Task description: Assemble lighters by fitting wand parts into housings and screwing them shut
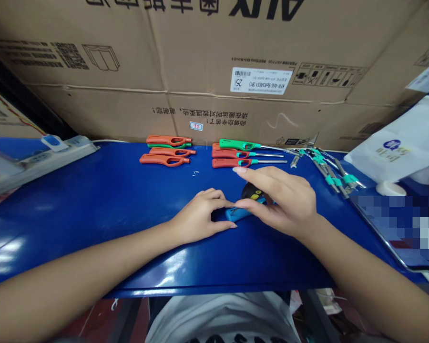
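The left hand [203, 215] is curled nearly closed, thumb and forefinger pinching the near end of a small bright-blue plastic piece [237, 213]. The piece lies on the glossy blue desk [110, 200], right between the two hands. The right hand [286, 205] arches over its far end with the thumb tip on the blue plastic. Its middle fingers bend down round a rounded black part with a yellow mark [252, 191], and the forefinger is stretched forward and free (what the palm hides I cannot tell).

To my eye this is fine work with both hands on one small thing. It should go best with the piece kept low against the desk, the left pinch steadying while the right makes the small moves. Forcing it risks a slip on so shiny a surface.

Farther out lie loose orange plastic handles [166, 153], then orange and green long-nosed lighters [236, 153]. To the right is a bundle of thin metal rods with teal collars [329, 174]. A big brown cardboard box [214, 71] stands behind.
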`<state>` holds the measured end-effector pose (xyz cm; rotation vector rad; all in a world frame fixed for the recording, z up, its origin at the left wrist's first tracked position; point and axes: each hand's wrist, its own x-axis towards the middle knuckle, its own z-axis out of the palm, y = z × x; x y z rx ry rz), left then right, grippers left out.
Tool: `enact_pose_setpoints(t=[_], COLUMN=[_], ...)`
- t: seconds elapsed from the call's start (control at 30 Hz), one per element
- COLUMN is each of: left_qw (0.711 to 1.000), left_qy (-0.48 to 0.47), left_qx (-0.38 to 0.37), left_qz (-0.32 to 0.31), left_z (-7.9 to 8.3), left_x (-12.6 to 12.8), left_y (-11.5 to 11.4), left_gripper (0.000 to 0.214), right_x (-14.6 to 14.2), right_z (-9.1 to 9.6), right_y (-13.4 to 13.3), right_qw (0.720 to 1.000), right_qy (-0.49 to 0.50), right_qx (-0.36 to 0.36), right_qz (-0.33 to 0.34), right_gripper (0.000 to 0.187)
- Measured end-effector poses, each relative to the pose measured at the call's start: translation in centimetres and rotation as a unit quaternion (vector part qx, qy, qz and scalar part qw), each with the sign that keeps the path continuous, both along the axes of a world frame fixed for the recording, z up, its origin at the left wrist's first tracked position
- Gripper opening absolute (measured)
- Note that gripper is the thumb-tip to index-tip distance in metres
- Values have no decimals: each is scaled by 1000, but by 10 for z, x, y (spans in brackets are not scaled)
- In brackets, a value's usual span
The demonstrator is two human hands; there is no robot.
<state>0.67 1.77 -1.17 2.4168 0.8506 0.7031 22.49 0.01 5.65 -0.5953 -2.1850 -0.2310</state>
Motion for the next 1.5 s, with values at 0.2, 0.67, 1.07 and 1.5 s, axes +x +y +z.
enact_pose_setpoints(t=[0.2,0.67,1.07,1.5], left_qw=[1000,1000,1000,1000], left_qy=[-6,-7,-3,-1], left_qx=[7,4,4,11], left_qz=[2,3,5,7], left_z=[-3,-1,-3,-2], left_x=[0,0,0,0], left_y=[1,1,1,0], left_gripper=[40,39,40,38], right_x=[0,1,-1,0], right_z=[5,8,8,5], right_y=[1,0,-2,4], right_qw=[990,997,998,992], right_qy=[51,42,22,70], right_qx=[-126,-60,-53,-102], right_qz=[48,-37,-28,37], right_gripper=[32,28,27,27])
